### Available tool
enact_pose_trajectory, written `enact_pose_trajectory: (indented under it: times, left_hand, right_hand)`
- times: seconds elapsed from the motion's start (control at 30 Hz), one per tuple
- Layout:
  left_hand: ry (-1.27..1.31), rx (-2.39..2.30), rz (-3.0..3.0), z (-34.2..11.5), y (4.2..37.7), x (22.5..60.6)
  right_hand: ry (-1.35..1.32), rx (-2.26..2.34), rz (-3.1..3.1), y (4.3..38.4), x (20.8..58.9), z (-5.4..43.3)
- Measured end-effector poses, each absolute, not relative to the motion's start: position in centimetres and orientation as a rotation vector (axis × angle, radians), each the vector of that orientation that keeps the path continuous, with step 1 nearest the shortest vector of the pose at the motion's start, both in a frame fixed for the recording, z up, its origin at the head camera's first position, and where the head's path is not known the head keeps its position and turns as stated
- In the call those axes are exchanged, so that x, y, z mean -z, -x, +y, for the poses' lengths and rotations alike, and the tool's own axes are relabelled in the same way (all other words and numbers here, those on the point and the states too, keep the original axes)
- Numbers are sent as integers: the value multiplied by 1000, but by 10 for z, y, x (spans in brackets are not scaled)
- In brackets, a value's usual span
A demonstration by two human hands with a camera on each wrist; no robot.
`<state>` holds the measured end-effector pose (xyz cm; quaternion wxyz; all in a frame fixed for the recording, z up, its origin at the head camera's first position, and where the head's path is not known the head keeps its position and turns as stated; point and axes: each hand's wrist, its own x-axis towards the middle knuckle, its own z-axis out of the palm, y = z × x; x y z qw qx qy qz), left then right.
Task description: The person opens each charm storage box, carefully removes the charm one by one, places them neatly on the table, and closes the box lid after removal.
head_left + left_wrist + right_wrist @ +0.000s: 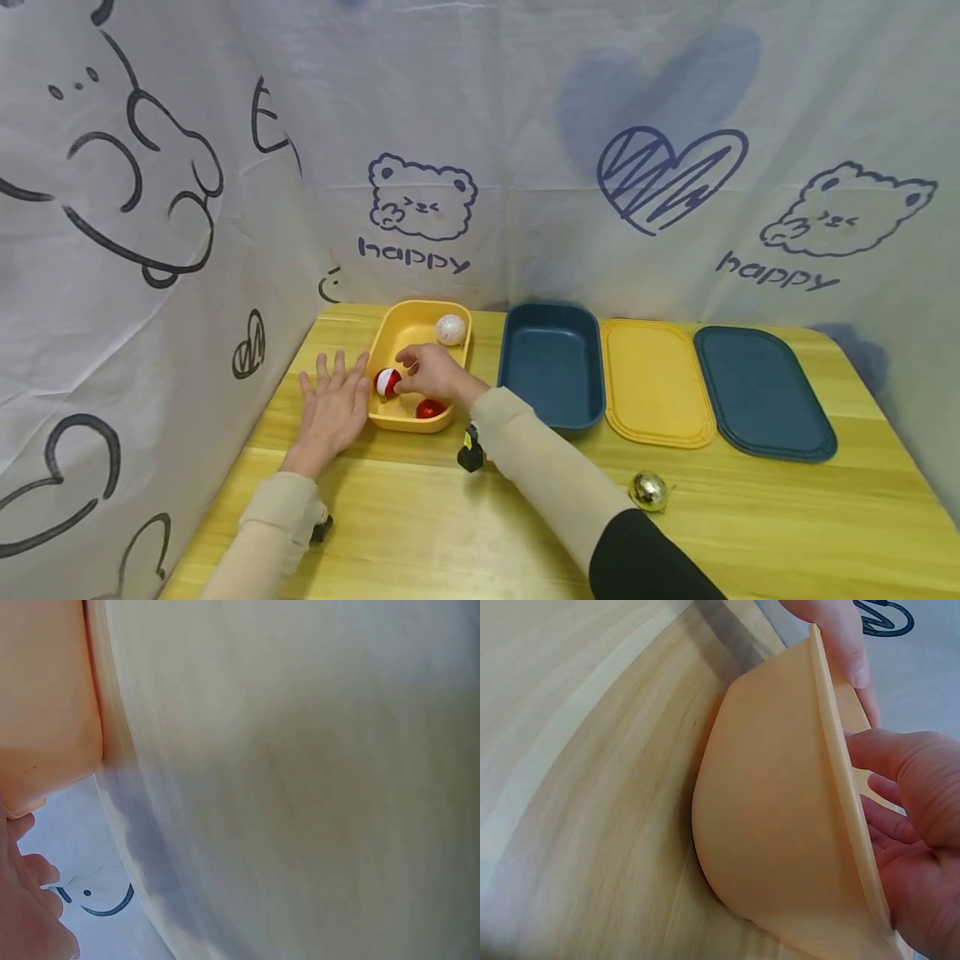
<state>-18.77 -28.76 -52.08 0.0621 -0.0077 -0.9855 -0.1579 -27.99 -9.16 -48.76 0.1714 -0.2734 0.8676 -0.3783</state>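
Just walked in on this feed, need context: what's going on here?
Someone's right hand reaches into the yellow tray, right at the red-and-white ball; whether it grips it is unclear. The left hand is spread at the tray's left edge. A white ball and a red ball are also in the tray. To its right sit the blue tray, yellow lid and blue lid. A gold ball lies on the table, outside both trays.
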Motion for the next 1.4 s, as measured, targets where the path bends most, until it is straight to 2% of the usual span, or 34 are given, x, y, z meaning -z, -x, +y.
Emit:
enact_pose_trajectory:
  times: [0.93, 1.4]
  left_hand:
    - [19, 487, -2968, -287, 190, 523]
    - [17, 486, -2974, -287, 191, 523]
  right_hand:
    - [760, 980, 2561, 279, 505, -113]
    - [731, 1011, 2571, 277, 492, -105]
